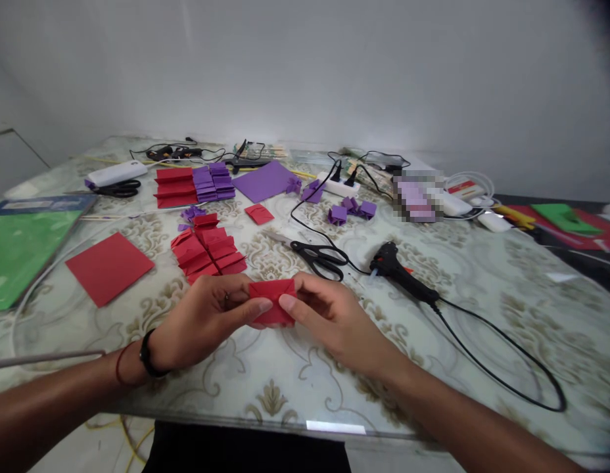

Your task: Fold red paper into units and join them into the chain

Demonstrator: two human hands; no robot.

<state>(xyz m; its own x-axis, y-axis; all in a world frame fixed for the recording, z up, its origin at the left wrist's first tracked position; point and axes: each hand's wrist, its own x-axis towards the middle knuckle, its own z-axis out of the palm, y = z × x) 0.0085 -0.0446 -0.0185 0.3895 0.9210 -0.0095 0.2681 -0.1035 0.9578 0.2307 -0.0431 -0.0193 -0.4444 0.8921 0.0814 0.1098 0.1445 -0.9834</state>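
A small piece of folded red paper point(272, 311) is held between both hands, just above the near side of the table. My left hand point(211, 315) grips its left edge, thumb on the front and fingers behind. On the other edge, my right hand point(329, 318) pinches it the same way, and the two thumbs nearly meet. Creases run from the paper's upper corners. Beyond my left hand lie several folded red paper pieces point(206, 249). A pair of black-handled scissors point(317, 255) rests beyond my right hand, partly open.
A black glue gun point(403, 272) lies at right, its cord looping toward the near edge. Flat red paper point(110, 268) and a green packet point(33, 253) are at left. Purple folded pieces point(351, 209), a purple sheet point(265, 180) and a white power strip point(339, 185) stand farther back.
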